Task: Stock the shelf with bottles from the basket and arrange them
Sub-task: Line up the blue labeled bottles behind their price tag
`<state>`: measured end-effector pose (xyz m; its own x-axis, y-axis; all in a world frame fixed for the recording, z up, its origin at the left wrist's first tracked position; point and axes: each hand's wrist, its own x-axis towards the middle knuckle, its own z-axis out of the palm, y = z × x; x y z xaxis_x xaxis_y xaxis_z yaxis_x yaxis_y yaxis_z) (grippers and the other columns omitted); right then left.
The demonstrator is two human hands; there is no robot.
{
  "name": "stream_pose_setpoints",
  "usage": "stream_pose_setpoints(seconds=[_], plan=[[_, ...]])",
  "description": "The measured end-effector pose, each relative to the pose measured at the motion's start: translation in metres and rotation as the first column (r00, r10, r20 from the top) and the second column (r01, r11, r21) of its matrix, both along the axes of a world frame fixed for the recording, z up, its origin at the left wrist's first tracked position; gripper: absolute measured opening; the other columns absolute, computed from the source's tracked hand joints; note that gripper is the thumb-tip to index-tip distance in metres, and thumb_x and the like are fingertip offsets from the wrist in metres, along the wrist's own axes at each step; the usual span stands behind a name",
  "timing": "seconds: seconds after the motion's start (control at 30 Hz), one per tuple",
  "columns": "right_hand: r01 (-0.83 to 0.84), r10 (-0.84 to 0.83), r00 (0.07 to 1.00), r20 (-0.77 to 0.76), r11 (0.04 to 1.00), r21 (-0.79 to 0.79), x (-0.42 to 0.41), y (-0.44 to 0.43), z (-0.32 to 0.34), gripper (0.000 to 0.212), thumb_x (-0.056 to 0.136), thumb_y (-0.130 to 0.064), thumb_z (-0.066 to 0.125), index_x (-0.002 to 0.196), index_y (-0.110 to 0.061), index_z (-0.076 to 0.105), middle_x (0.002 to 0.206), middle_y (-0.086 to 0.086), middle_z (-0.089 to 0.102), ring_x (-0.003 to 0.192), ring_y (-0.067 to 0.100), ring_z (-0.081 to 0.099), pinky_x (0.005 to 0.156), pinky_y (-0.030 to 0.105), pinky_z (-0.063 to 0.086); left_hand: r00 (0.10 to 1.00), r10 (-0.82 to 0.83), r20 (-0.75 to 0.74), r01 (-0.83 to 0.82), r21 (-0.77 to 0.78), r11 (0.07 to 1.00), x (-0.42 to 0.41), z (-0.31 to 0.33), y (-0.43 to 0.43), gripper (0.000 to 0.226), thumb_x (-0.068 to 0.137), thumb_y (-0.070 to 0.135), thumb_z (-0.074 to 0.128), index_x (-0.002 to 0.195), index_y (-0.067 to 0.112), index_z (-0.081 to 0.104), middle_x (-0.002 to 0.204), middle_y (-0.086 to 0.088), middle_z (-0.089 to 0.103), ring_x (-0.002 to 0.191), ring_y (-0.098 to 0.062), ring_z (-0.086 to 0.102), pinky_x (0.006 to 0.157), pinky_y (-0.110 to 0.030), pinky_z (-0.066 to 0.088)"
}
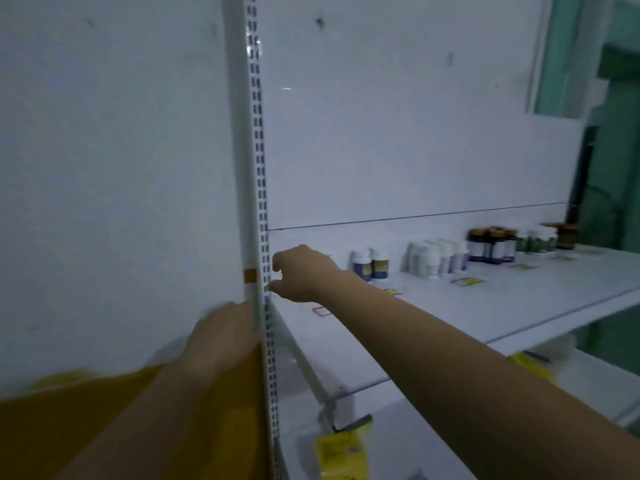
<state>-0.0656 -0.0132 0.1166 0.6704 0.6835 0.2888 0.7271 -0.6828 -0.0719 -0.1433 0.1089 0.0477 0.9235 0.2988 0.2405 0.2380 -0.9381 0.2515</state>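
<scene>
Head view: bottles (429,261) are ranked at two o'clock on the shelf (450,313), most left unfilled, while the grip of left hand (221,337) and right hand (301,271) cannot be told.

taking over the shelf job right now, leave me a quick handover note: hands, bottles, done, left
Right hand: at the left end of the shelf, beside the slotted upright. Its fingers curl away from view, so I cannot tell if it holds a bottle.
Left hand: blurred, low against the upright, over a yellow surface; grip unclear.
Done: groups stand along the back of the shelf: blue-labelled bottles, white bottles, dark orange-capped bottles, green-labelled bottles.
Left: probably filling the left end. The basket is not clearly in view.
</scene>
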Motion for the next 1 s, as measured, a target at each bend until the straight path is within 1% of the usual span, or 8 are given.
stream_pose_setpoints(seconds=[0.1,0.27,0.4,0.57,0.67,0.77,0.87,1.0], plan=[[0.143,-0.143,0.99,-0.015,0.989,0.029,0.015,-0.085,0.011,0.037,0.092,-0.029,0.054,0.123,-0.01,0.055,0.122,0.01,0.055,0.107,0.029,0.056,0.085,0.035,0.049,0.994,-0.111,-0.009,0.111,-0.012,0.994,0.031,0.013,-0.072,0.039,0.093,0.029,0.05,0.128,0.014,0.05,0.133,-0.006,0.052,0.117,-0.023,0.052,0.096,-0.033,0.044],[0.332,-0.331,0.943,-0.028,0.942,0.054,0.044,-0.21,0.008,0.035,0.091,-0.024,0.054,0.123,-0.01,0.056,0.122,0.011,0.057,0.11,0.028,0.055,0.084,0.033,0.048,0.976,-0.219,-0.012,0.219,0.048,0.974,0.081,0.021,-0.176,0.04,0.091,0.031,0.05,0.128,0.014,0.049,0.131,-0.008,0.052,0.116,-0.024,0.052,0.095,-0.034,0.044],[0.402,-0.4,0.915,-0.045,0.915,0.045,0.072,-0.292,-0.005,0.035,0.092,-0.022,0.052,0.124,-0.009,0.056,0.123,0.011,0.056,0.11,0.027,0.055,0.08,0.032,0.047,0.954,-0.299,-0.014,0.299,0.034,0.954,0.122,0.019,-0.256,0.039,0.091,0.032,0.05,0.125,0.013,0.05,0.13,-0.009,0.052,0.113,-0.025,0.053,0.094,-0.037,0.045],[0.414,-0.413,0.91,-0.028,0.91,0.023,0.119,-0.368,-0.008,0.034,0.093,-0.022,0.051,0.123,-0.009,0.055,0.121,0.011,0.057,0.105,0.027,0.057,0.082,0.035,0.05,0.957,-0.291,0.016,0.291,0.018,0.957,0.173,0.018,-0.332,0.043,0.091,0.033,0.051,0.129,0.014,0.048,0.129,-0.009,0.053,0.114,-0.025,0.052,0.094,-0.037,0.046],[0.396,-0.396,0.918,-0.023,0.918,-0.009,0.152,-0.391,-0.006,0.034,0.092,-0.022,0.052,0.123,-0.009,0.055,0.116,0.011,0.06,0.102,0.026,0.059,0.084,0.036,0.052,0.969,-0.244,0.03,0.244,0.006,0.97,0.197,0.019,-0.353,0.039,0.09,0.032,0.051,0.126,0.015,0.05,0.127,-0.008,0.055,0.111,-0.025,0.055,0.091,-0.036,0.047],[0.36,-0.36,0.933,-0.022,0.933,-0.005,0.181,-0.393,-0.005,0.033,0.091,-0.019,0.052,0.122,-0.009,0.056,0.114,0.012,0.061,0.096,0.027,0.061,0.082,0.037,0.054,0.981,-0.193,0.012,0.193,0.022,0.981,0.213,0.02,-0.357,0.043,0.092,0.032,0.05,0.131,0.014,0.047,0.13,-0.009,0.053,0.114,-0.026,0.053,0.093,-0.037,0.047],[0.302,-0.302,0.953,-0.038,0.953,0.001,0.204,-0.376,-0.006,0.035,0.091,-0.021,0.051,0.123,-0.009,0.056,0.118,0.013,0.059,0.099,0.028,0.06,0.081,0.036,0.053,0.99,-0.138,-0.011,0.139,0.049,0.989,0.225,0.019,-0.347,0.046,0.093,0.032,0.048,0.134,0.013,0.044,0.132,-0.01,0.051,0.117,-0.026,0.052,0.095,-0.038,0.046],[0.225,-0.222,0.973,-0.056,0.973,0.053,0.227,-0.337,-0.012,0.034,0.09,-0.021,0.054,0.121,-0.01,0.057,0.12,0.01,0.059,0.104,0.026,0.059,0.084,0.034,0.05,0.996,-0.08,0.036,0.078,0.064,0.995,0.232,0.017,-0.316,0.036,0.094,0.029,0.048,0.123,0.009,0.049,0.117,-0.009,0.056,0.102,-0.024,0.056,0.086,-0.036,0.049]])
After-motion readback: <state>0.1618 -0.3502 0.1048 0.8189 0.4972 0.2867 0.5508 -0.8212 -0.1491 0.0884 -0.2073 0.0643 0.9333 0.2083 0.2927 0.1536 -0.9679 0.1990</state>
